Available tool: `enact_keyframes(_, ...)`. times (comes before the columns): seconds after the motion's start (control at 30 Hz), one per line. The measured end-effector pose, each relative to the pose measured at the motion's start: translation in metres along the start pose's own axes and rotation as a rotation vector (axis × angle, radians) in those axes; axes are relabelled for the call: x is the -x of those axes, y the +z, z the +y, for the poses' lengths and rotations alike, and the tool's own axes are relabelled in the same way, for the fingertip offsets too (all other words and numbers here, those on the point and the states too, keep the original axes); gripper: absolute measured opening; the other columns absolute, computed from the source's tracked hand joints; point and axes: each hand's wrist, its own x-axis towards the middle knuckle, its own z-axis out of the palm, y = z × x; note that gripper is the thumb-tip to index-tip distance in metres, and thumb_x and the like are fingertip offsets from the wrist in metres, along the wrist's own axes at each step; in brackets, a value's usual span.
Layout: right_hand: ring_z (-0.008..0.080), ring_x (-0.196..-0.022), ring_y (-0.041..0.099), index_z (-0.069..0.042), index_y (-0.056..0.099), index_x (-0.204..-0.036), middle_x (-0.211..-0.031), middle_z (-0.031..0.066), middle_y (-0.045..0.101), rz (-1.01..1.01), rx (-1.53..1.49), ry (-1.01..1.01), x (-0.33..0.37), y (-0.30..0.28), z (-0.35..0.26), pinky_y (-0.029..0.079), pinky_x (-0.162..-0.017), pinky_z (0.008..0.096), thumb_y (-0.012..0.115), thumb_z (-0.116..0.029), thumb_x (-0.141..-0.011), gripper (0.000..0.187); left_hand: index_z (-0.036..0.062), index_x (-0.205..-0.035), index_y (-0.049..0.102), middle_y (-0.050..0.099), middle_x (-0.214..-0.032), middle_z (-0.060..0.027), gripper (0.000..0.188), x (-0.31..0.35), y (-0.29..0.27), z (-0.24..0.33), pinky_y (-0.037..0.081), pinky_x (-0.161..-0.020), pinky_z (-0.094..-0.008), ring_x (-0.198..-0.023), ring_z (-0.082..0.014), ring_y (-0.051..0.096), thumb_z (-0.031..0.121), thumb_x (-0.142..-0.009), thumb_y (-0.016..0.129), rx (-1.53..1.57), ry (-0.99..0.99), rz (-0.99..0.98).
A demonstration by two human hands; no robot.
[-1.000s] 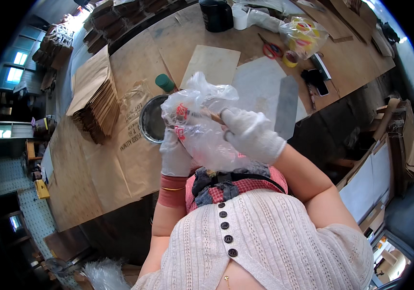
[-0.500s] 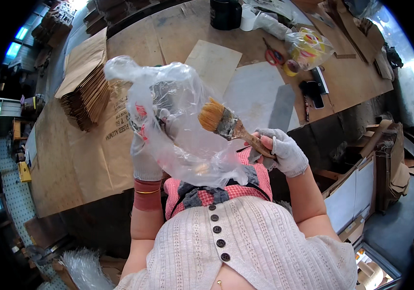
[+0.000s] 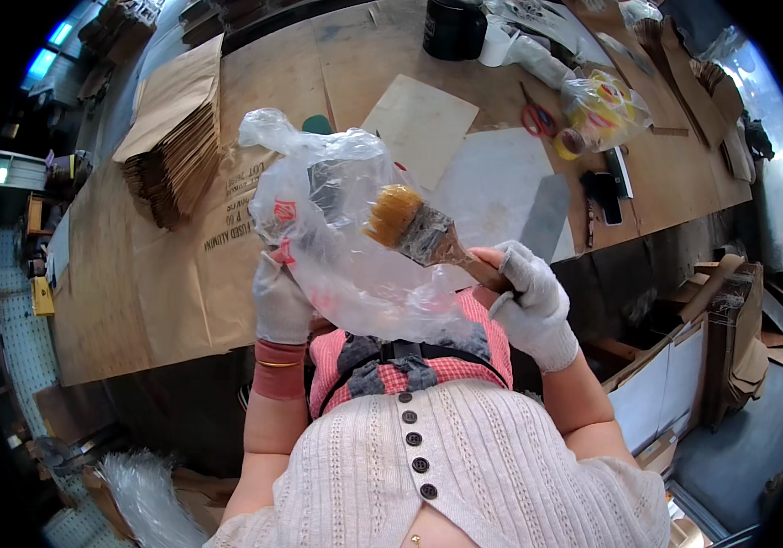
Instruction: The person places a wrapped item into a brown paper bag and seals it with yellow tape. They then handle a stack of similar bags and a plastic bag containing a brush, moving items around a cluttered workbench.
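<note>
In a pale fingerless glove, my right hand [image 3: 535, 297] is closed round the wooden handle of a wide paintbrush [image 3: 430, 237]. Its tan bristles point up and left, in front of a clear plastic bag [image 3: 355, 265] with red print. My left hand [image 3: 282, 297], gloved too, grips the bag's left edge; part of its fingers is behind the film. The bag is held up, crumpled, over the table's near edge and my checked pink apron [image 3: 492, 342]. A dark grey shape shows through the film, too blurred to name.
On the wooden table [image 3: 126, 310] lie a stack of brown paper bags [image 3: 172, 137], pale sheets [image 3: 419, 123], red-handled scissors [image 3: 537, 119], a bag of yellow tape rolls [image 3: 603, 114], a phone [image 3: 603, 196] and a black mug [image 3: 454, 29]. Cardboard [image 3: 734, 338] stands at the right.
The brush has turned slightly, its bristles a little left, and my right hand has closed more fully on the handle. The bag's top has shifted right, and the whole view has shifted slightly.
</note>
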Motion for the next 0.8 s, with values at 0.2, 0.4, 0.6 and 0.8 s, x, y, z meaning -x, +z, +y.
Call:
enact_keyframes(0.2,0.0093,-0.081,0.057,0.0,0.063,-0.119,-0.09,0.0023,0.059,-0.019,-0.231,0.065,-0.003,0.026,0.013,0.046,-0.076,0.021,0.063,0.009,-0.081,0.039,-0.0021,-0.142,0.041,0.05,-0.141,-0.0186,0.063,0.018,-0.022,0.013,0.036,-0.113,-0.0462,-0.129,-0.0338,0.049,0.046,-0.101,0.045,0.063,-0.005,0.074)
enact_keyframes(0.4,0.0065,-0.079,0.053,0.001,0.059,-0.122,-0.089,0.0026,0.06,-0.076,-0.287,0.298,-0.017,0.078,0.034,0.045,-0.071,0.0228,0.062,-0.005,-0.089,0.034,0.0007,-0.117,0.06,0.065,-0.116,-0.0112,0.032,0.077,-0.051,0.05,0.05,-0.096,-0.0418,-0.107,-0.0258,0.063,0.022,-0.094,0.054,-0.14,0.192,0.702)
enact_keyframes(0.6,0.0363,-0.102,0.063,-0.005,0.059,-0.117,-0.108,0.018,0.066,-0.228,0.091,0.413,-0.037,0.199,0.092,0.048,-0.088,0.044,0.059,-0.028,-0.087,0.039,0.0027,-0.122,0.057,0.063,-0.121,-0.0123,0.035,0.165,-0.121,0.097,0.049,-0.095,-0.0459,-0.108,-0.0297,0.061,0.023,-0.094,0.052,-0.103,0.313,1.062)
enact_keyframes(0.8,0.0433,-0.105,0.062,-0.009,0.052,-0.125,-0.111,0.0251,0.065,-0.119,0.22,0.449,-0.041,0.297,0.121,0.047,-0.09,0.05,0.055,-0.029,-0.089,0.042,0.0035,-0.126,0.055,0.062,-0.123,-0.0122,0.038,0.186,-0.122,0.109,0.05,-0.092,-0.0457,-0.109,-0.029,0.061,0.025,-0.095,0.05,-0.036,0.292,1.141)
